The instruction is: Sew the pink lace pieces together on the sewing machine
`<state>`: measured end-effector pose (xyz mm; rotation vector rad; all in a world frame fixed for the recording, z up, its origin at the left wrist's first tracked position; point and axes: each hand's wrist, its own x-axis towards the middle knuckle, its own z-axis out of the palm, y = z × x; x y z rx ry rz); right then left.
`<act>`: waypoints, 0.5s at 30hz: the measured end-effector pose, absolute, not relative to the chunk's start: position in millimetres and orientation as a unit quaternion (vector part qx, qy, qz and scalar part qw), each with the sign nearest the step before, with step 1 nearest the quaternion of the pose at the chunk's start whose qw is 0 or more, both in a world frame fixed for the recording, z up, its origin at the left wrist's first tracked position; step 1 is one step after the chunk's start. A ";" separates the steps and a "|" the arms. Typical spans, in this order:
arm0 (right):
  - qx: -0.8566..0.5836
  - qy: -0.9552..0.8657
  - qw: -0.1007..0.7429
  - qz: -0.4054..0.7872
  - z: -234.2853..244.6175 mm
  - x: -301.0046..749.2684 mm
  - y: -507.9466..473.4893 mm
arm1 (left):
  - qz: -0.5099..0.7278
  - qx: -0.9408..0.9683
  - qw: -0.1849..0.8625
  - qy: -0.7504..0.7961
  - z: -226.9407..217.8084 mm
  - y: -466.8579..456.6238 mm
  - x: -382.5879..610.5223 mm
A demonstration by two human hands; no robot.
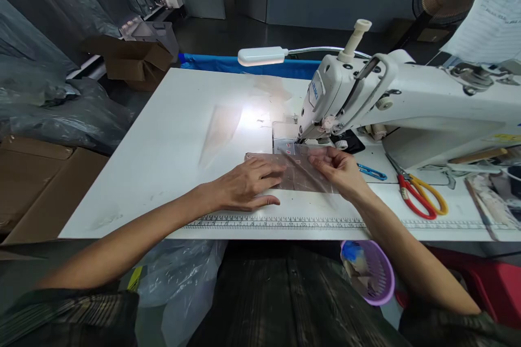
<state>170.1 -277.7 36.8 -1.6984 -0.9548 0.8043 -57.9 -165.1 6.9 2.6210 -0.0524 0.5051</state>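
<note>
A thin brownish see-through sheet of fabric or film [299,173] lies on the white table, its far edge by the needle of the sewing machine [325,92]. My left hand [248,184] rests flat on the sheet's left part, fingers stretched out and thumb apart. At the sheet's right side my right hand [334,168] pinches its edge between thumb and fingers, just in front of the presser foot. A slanting fold runs across the sheet between the hands. Small reddish marks show on a clear piece close to the needle, too small to read.
Right of my right hand lie blue thread snips [372,172] and scissors [421,195] with red and yellow handles. A lamp [262,56] reaches over the table [163,130]. A ruler strip [285,223] runs along the front edge. Below stands a purple basket [385,276].
</note>
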 end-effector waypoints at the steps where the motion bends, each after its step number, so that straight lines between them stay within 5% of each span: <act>1: -0.699 -0.404 0.487 0.333 36.2 163.6 -274.7 | 0.185 0.942 0.280 0.002 9.1 -164.3 -56.9; 6: -0.654 -0.450 0.449 0.410 39.0 130.1 -253.1 | 0.110 0.808 0.552 0.174 17.7 -144.6 -52.3; 9: -0.591 -0.512 0.424 0.457 41.6 132.9 -250.8 | 0.111 0.746 0.620 0.215 14.6 -135.8 -50.6; 15: -0.610 -0.752 0.219 0.118 25.5 175.3 -274.6 | 0.164 0.747 0.569 0.302 6.4 -146.0 -45.6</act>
